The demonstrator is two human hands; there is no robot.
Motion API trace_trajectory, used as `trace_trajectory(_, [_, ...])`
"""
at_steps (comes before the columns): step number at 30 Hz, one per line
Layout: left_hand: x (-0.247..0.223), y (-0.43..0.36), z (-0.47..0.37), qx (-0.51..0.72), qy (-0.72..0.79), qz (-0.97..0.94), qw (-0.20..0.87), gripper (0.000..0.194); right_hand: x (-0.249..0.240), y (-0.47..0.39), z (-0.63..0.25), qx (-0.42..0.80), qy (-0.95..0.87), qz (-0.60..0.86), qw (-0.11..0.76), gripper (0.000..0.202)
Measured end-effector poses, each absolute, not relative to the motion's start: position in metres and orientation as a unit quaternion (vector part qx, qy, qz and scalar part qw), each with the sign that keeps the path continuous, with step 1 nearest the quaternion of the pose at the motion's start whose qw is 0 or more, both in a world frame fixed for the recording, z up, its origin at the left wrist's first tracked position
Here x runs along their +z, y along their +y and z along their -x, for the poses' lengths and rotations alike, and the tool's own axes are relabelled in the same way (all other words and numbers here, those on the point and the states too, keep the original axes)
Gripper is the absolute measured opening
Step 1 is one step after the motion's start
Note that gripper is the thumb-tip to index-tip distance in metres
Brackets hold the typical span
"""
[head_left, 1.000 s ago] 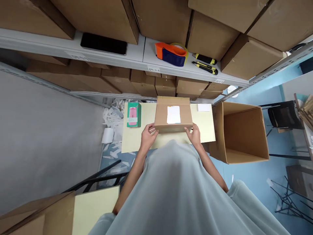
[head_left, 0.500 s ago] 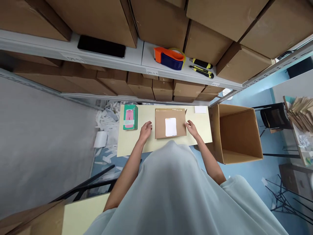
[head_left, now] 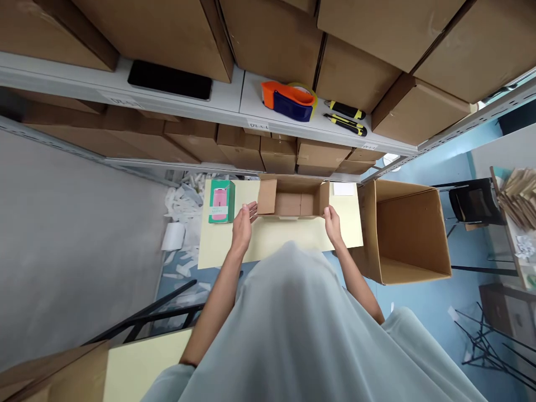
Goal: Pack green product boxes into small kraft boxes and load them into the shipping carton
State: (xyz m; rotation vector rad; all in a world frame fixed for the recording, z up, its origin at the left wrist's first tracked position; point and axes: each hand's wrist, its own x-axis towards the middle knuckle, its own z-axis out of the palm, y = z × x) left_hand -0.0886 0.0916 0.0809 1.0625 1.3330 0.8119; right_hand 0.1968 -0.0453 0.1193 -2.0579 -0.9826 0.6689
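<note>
Box [head_left: 288,204], open-topped, best steadied evenly from both sides: left hand [head_left: 242,228], fingers apart, beside left flap [head_left: 267,196]; right hand [head_left: 333,224] at right flap [head_left: 324,197], finger closure unclear.

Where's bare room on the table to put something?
On the table, between the open box and the shirt; also right of the right hand, below the white card. Crowded: between the green box and the left hand.
</note>
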Motion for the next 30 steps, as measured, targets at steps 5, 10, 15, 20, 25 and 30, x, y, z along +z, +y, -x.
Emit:
trace_trajectory(5, [0.073,0.075,0.093,0.259,0.616,-0.471,0.576,0.082,0.113,-0.056,-0.191,0.306,-0.339,0.804,0.381,0.058])
trace_trajectory(10, [0.077,0.072,0.078,0.164,0.653,-0.569,0.471,0.101,0.101,-0.050,-0.198,0.293,-0.341,0.829,0.334,0.051])
trace_trajectory(15, [0.107,0.086,0.057,0.060,0.667,-0.659,0.342,0.099,0.098,-0.045,-0.206,0.288,-0.375,0.807,0.354,0.056])
trace_trajectory(20, [0.122,0.093,0.061,0.001,0.661,-0.664,0.349,0.067,0.096,-0.047,-0.222,0.275,-0.361,0.808,0.376,0.054])
trace_trajectory(25, [0.125,0.087,0.042,0.023,0.650,-0.703,0.289,0.103,0.089,-0.050,-0.233,0.303,-0.348,0.797,0.390,0.055])
trace_trajectory(30, [0.125,0.087,0.032,0.093,0.624,-0.723,0.282,0.084,0.083,-0.049,-0.238,0.300,-0.357,0.800,0.378,0.053])
